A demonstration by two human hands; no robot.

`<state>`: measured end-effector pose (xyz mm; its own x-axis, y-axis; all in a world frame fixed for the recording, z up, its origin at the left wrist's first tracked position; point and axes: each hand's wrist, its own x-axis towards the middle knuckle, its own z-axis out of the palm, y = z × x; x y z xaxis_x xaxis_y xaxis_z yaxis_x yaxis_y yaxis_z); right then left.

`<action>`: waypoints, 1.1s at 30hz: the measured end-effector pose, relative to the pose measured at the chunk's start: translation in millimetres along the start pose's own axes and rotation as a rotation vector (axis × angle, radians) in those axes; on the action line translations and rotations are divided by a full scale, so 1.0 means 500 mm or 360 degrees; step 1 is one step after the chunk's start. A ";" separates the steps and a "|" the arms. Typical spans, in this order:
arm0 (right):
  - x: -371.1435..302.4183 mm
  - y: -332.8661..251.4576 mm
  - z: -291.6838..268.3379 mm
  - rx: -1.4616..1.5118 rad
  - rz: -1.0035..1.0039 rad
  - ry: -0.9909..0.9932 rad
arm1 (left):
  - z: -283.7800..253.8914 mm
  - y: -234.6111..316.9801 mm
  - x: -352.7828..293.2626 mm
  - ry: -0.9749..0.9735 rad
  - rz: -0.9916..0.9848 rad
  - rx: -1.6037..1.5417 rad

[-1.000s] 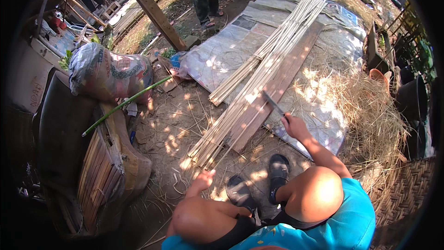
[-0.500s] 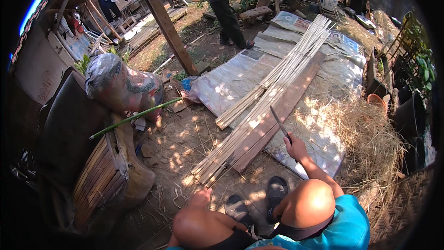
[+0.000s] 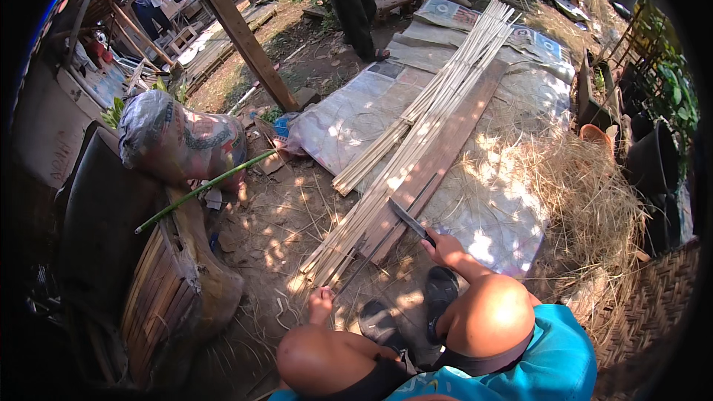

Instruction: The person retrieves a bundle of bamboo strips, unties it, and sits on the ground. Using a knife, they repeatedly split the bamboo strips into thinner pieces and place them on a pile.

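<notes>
Knife (image 3: 411, 220): dark handle, straight blade, tip toward upper left, over the brown plank (image 3: 466, 126) at frame centre; thin strip (image 3: 371, 253): dark, slanting from lower centre; pale strips (image 3: 420, 145): long, loosely bunched, lying diagonally alongside the plank.

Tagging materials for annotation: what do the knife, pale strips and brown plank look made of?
Knife: likely steel blade, grey, slim and smooth-looking; dark handle's material unclear.
Strips: probably split bamboo, seemingly unvarnished; pale, thin, long.
Plank: apparently wood, matte, seemingly unfinished; flat, brown, straight-edged.

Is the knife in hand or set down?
In hand: the right hand grips the knife at its near end; whether it touches the board, I cannot tell.
</notes>
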<state>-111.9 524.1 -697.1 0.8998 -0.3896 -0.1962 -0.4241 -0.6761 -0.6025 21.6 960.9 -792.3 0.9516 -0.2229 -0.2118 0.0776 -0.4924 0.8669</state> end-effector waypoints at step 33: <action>0.032 0.070 -0.053 -0.0378 0.0177 0.0164 | -0.289 0.115 -0.204 -0.0446 -0.0417 0.1533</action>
<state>-115.2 477.5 -700.8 0.8365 -0.5229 -0.1636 -0.5425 -0.7487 -0.3810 -28.0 1076.8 -655.5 0.8264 -0.1386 -0.5458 -0.1158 -0.9903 0.0763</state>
